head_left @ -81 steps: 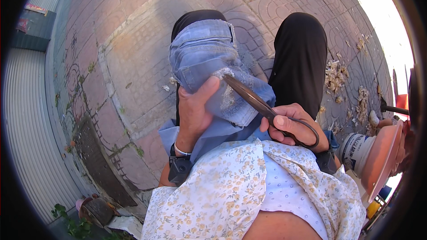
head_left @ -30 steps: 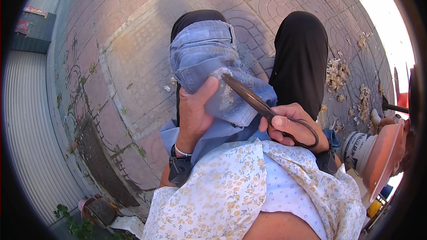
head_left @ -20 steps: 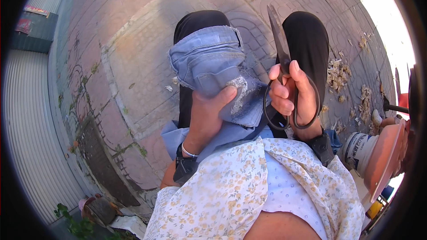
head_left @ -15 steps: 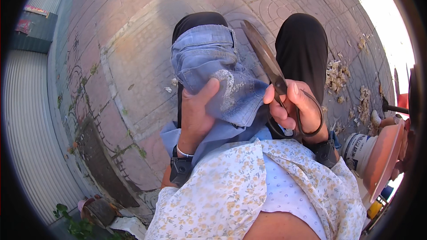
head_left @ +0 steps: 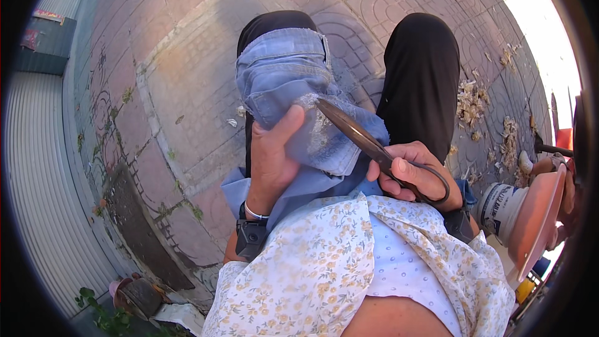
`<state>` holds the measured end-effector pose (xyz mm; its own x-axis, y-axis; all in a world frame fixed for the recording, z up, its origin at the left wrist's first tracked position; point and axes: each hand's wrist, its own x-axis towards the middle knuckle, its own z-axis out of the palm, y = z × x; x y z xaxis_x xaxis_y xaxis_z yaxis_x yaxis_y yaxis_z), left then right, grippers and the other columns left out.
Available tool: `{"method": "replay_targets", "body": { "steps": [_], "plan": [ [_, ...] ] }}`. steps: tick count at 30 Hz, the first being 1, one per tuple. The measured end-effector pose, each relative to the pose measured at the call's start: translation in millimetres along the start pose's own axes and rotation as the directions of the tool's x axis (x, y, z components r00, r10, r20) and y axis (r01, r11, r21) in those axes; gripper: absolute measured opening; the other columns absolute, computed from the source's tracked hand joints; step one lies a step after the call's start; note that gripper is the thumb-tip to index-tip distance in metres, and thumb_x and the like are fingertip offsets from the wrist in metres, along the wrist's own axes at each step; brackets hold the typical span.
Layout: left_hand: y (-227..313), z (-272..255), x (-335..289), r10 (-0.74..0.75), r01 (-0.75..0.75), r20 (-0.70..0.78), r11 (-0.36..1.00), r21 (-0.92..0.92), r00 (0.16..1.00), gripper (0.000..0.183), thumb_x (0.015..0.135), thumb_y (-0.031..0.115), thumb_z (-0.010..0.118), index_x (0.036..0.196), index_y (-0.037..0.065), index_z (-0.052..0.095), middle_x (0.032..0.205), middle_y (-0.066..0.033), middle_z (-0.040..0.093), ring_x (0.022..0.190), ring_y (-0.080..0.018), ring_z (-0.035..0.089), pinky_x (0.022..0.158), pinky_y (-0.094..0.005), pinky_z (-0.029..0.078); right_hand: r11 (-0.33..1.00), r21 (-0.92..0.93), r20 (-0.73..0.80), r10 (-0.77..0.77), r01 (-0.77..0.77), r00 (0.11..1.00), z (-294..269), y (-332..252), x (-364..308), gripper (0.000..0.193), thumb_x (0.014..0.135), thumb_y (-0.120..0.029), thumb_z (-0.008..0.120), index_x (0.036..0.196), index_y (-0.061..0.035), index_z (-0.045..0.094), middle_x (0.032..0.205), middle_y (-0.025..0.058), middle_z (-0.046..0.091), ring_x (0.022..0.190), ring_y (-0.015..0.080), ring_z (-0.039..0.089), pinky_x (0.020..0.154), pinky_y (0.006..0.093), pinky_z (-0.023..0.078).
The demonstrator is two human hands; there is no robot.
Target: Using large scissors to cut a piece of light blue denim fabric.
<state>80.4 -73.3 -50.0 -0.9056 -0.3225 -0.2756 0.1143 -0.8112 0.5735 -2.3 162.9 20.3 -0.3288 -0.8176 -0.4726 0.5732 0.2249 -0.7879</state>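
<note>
A blue denim garment (head_left: 281, 68) with a stitched waistband is draped over my left knee and down into my lap. My left hand (head_left: 274, 156) grips its near side, thumb on top beside a pale glittery patch (head_left: 319, 131); the other fingers are under the cloth. In my right hand (head_left: 415, 178) is a pair of large dark scissors (head_left: 359, 134), its handle loop round the palm side. The blades look closed together and point up and left, their tip over the glittery patch. Whether the tip touches the cloth I cannot tell.
Patterned paving (head_left: 206, 75) lies around my knees. To the right are heaps of pale dry scraps (head_left: 472, 101), a white bucket (head_left: 499, 209) and a tilted orange-brown basin (head_left: 541, 215). A ribbed shutter (head_left: 43, 175) runs along the left, with a green plant (head_left: 103, 315) at lower left.
The scissors have swung left and down, from pointing up between my knees to lying over the denim. My right fingers have let go of the garment's right edge. The left hand holds about the same place.
</note>
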Motion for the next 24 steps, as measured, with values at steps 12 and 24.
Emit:
{"method": "replay_targets", "body": {
  "steps": [12, 24],
  "plan": [
    [-0.9, 2.2, -2.7, 0.021, -0.021, 0.013, 0.999, 0.028, 1.0, 0.039, 0.094, 0.008, 0.067, 0.131, 0.004, 0.055, 0.122, -0.0115, 0.066, 0.109, -0.0234, 0.065, 0.098, -0.0411, 0.054, 0.999, -0.018, 0.003, 0.037, -0.037, 0.999, 1.4, -1.8, -2.6, 0.041, 0.102, -0.04, 0.054, 0.102, -0.0006, 0.066, 0.066, -0.0033, 0.051, 0.051, 0.0004, 0.039, 0.047, 0.019, 0.027],
    [-1.7, 6.0, -4.2, 0.03, -0.03, -0.001, 0.998, 0.06, 1.0, 0.039, 0.093, 0.008, 0.068, 0.13, 0.003, 0.057, 0.121, -0.0114, 0.066, 0.108, -0.0233, 0.066, 0.097, -0.0408, 0.054, 1.0, 0.0, 0.003, 0.012, -0.012, 1.0, 2.8, 0.8, 0.8, 0.042, 0.104, -0.04, 0.052, 0.101, -0.0008, 0.066, 0.066, -0.0026, 0.052, 0.05, 0.0004, 0.04, 0.046, 0.0189, 0.028]
  ]
}}
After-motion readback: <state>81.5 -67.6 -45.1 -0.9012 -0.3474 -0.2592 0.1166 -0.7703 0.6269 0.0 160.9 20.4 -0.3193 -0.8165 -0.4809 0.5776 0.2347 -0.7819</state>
